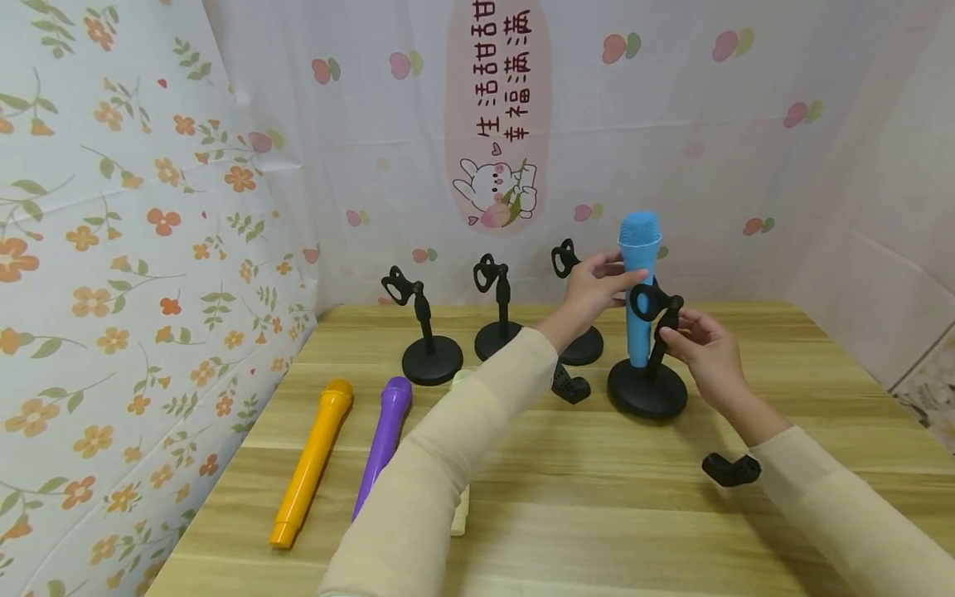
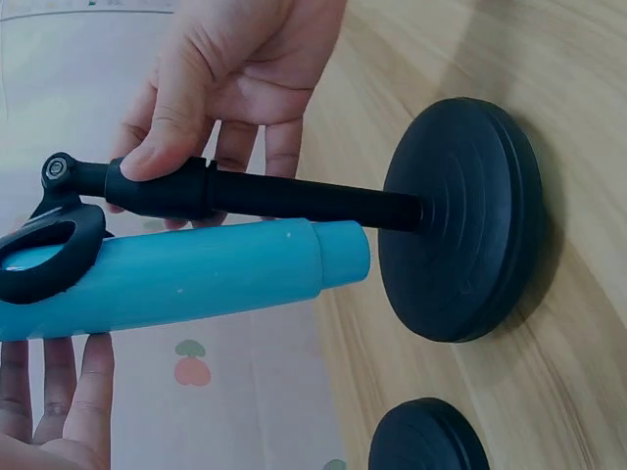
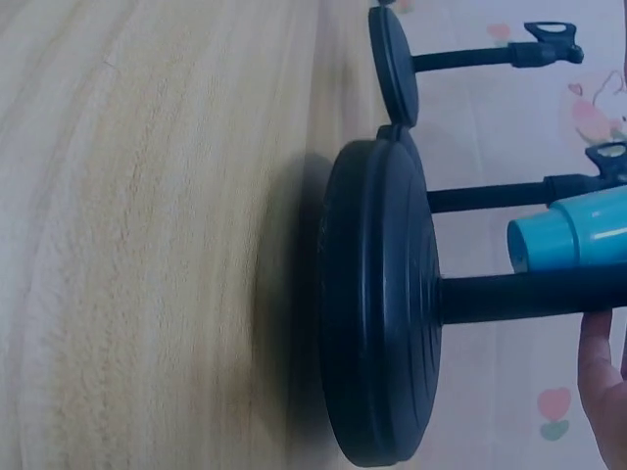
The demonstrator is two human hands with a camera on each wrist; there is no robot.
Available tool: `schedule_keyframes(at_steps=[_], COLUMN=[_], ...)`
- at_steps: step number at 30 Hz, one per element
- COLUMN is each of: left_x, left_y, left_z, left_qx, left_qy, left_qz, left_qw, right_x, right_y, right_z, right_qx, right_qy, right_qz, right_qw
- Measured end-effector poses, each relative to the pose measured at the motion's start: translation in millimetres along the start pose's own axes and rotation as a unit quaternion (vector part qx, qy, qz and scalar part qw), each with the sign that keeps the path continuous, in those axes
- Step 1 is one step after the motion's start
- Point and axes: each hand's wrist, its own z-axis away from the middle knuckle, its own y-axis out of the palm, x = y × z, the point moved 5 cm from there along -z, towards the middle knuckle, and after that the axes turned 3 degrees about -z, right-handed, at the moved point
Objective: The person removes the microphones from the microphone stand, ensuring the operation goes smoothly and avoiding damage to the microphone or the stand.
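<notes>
My left hand [image 1: 593,290] holds a light-blue microphone [image 1: 639,230] upright by its body, fingers and thumb on either side. A black desktop microphone stand [image 1: 647,390] rests on the table right beside it. Around the stand's post, just below the clip, my right hand [image 1: 705,344] has its thumb and fingers. The stand's ring clip [image 2: 93,245] lies against the microphone's body in the left wrist view; whether it encircles the body, I cannot tell. The microphone's narrower tail end [image 2: 343,253] hangs alongside the post, above the round base [image 2: 460,220].
Three more black stands [image 1: 433,361] stand in a row at the back left. An orange microphone [image 1: 312,464], a purple microphone [image 1: 384,431] and a pale yellow microphone [image 1: 460,510] lie nearer, the latter two partly behind my left sleeve. A patterned cloth [image 1: 373,166] hangs behind the table.
</notes>
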Motion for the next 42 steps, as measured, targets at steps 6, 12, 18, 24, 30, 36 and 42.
schedule_keyframes(at_steps=[6,12,18,24,30,36,42], left_x=[-2.7,-8.3,-8.4,-11.3,-14.4,-12.6,-12.5], left_y=[-5.3,-11.1,-18.7,-23.8,-28.8,-35.4,-40.2], left_z=[8.0,19.8,30.7,44.3,56.9,68.5,81.8], left_qx=[-0.006,-0.012,-0.008,-0.007,-0.019,-0.031,-0.041], left_qy=[0.011,0.028,0.047,0.055,0.057,0.060,0.057], left_qz=[-0.012,-0.022,-0.024,-0.022,-0.026,-0.025,-0.011], left_qw=[0.9999,0.9993,0.9986,0.9982,0.9979,0.9974,0.9975], right_x=[4.5,7.9,9.3,11.4,11.3,9.1,8.2], right_y=[4.0,10.8,19.4,23.3,27.5,33.9,39.9], right_z=[5.5,10.6,16.7,23.2,27.0,32.2,39.7], right_qx=[0.035,0.055,0.079,0.101,0.116,0.133,0.147], right_qy=[0.016,0.024,0.029,0.029,0.031,0.028,0.020], right_qz=[-0.010,-0.030,-0.055,-0.042,-0.039,-0.031,-0.020], right_qw=[0.999,0.998,0.995,0.994,0.992,0.990,0.989])
